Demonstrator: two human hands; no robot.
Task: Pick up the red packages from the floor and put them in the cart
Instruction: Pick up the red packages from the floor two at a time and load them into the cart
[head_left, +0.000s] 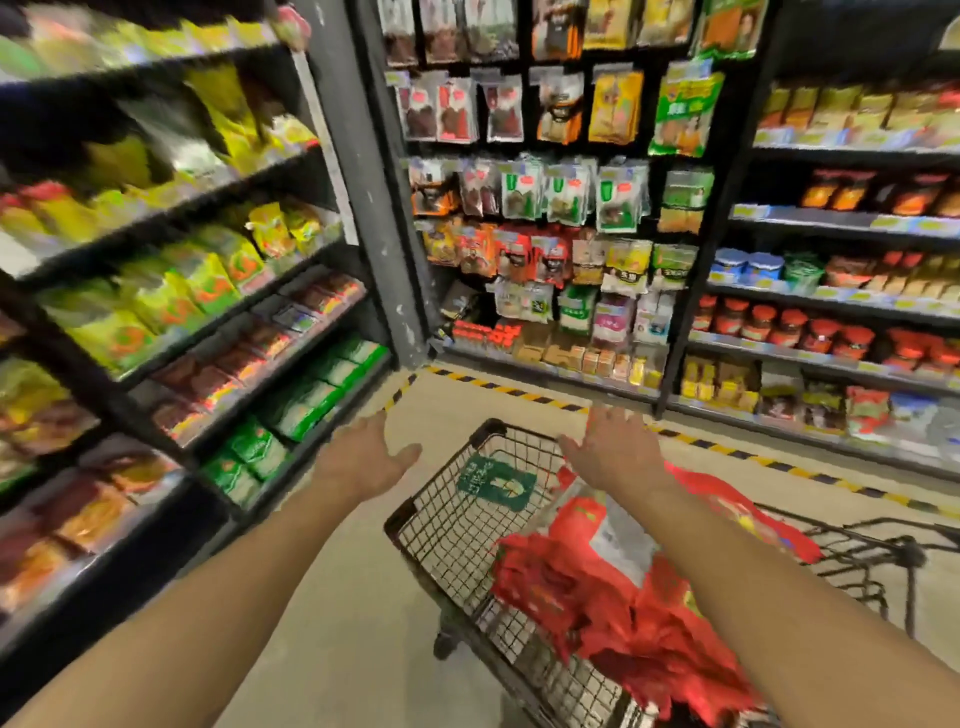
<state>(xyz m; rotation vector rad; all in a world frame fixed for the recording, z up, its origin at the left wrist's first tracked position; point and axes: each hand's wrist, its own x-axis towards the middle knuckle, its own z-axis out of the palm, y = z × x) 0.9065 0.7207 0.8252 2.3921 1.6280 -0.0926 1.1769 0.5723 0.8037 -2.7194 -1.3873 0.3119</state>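
Floor (374, 597) beige; stocked shelves (208, 312) at 9 and 1 o'clock; cart (447, 519) at 5 holds red packages (623, 613). Outstretched: left hand (363, 457), right hand (613, 452), grips apart, empty.

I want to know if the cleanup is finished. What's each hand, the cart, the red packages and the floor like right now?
Left hand: open, holding nothing, beside the cart.
Right hand: open, holding nothing, over the cart.
Shopping cart: upright, partly filled.
Red packages: piled inside the cart.
Floor: no red packages on the part in view.
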